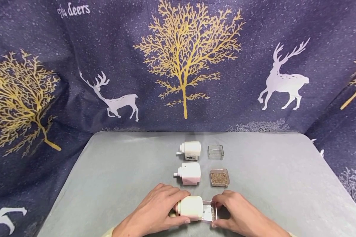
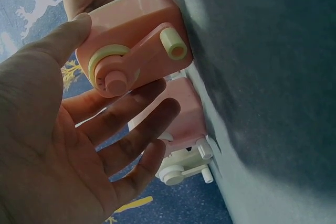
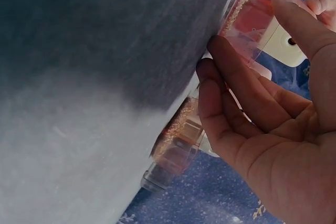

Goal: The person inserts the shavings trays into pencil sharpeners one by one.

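Nearest on the table is a cream and pink hand-crank pencil sharpener (image 1: 191,208). My left hand (image 1: 158,210) holds its body between thumb and fingers at the crank end. In the left wrist view, the sharpener's pink crank end (image 2: 136,45) faces the palm, and its crank has a yellow knob (image 2: 174,44). Clear, pinkish shavings drawer (image 3: 245,24) sticks partway out of the sharpener's other side, with shavings along its outer end. My right hand (image 1: 240,212) pinches the outer end of that drawer between thumb and fingers.
Behind stand a pink and white sharpener (image 1: 191,173) and a white sharpener (image 1: 192,149), cranks pointing left. To their right lie a loose drawer of shavings (image 1: 220,178) and an unfilled clear drawer (image 1: 216,150). A patterned blue cloth (image 1: 213,118) hangs beyond the grey table (image 1: 115,168).
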`<state>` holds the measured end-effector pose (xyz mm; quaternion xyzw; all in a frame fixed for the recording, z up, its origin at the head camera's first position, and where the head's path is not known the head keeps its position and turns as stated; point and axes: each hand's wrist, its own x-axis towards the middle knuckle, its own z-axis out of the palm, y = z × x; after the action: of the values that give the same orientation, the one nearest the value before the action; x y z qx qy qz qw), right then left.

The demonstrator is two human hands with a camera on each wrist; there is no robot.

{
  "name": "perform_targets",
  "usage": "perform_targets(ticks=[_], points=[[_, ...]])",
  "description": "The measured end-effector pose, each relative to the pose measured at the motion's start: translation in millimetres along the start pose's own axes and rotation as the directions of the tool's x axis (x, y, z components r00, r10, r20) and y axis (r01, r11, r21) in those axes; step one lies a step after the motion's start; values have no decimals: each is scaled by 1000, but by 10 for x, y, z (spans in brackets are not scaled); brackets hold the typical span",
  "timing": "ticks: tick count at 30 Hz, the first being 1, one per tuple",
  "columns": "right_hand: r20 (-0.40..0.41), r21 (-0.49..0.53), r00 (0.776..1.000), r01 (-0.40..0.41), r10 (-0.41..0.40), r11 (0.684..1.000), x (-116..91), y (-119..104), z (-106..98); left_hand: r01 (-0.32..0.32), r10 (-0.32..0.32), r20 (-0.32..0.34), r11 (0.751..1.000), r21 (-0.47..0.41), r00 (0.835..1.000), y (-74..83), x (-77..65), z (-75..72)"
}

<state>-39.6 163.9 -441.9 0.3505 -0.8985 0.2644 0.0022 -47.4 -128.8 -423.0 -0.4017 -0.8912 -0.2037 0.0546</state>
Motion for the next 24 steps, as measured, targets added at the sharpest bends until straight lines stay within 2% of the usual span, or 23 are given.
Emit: perform_targets(ticks=[10, 24], points=[[12, -10, 1000, -11, 11, 1000, 34, -13, 13, 13, -13, 28, 1000, -10, 1000, -4, 10, -5], [8, -4, 1000, 9, -9, 1000, 80, -26, 28, 11, -11, 17, 1000, -2, 1000, -11, 11, 21]])
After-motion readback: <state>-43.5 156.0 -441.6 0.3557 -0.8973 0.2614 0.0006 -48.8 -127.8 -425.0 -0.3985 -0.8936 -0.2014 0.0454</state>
